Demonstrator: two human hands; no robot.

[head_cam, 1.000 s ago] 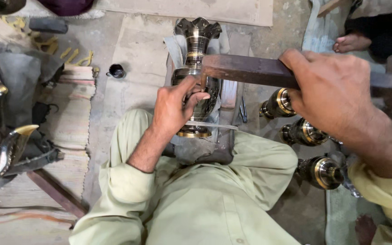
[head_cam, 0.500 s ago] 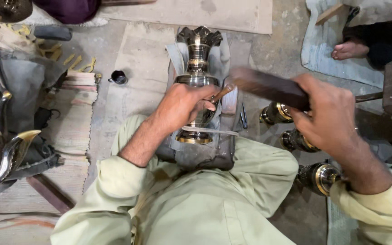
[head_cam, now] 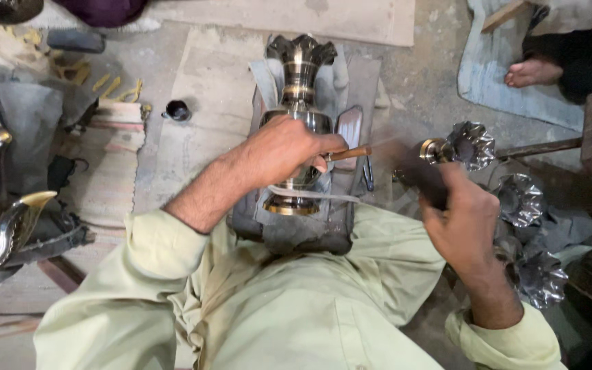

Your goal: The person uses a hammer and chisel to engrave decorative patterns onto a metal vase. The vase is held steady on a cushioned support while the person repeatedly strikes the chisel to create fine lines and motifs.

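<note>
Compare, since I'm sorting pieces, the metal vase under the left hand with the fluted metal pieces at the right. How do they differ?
The tall polished metal vase lies lengthwise on grey padding, a pale cord across its base; the fluted metal pieces lie loose beside the right hand. The left hand rests on the vase, a wooden-handled tool in its grip; nobody touches the pieces. Both have scalloped, shiny metal rims.

One fluted metal vase [head_cam: 299, 103] under work; four more fluted vases [head_cam: 471, 144] lying at right; one wooden-handled chisel [head_cam: 347, 153]; one small black cup [head_cam: 177, 110]; two hands, left [head_cam: 279, 152] and right [head_cam: 462, 223].
</note>
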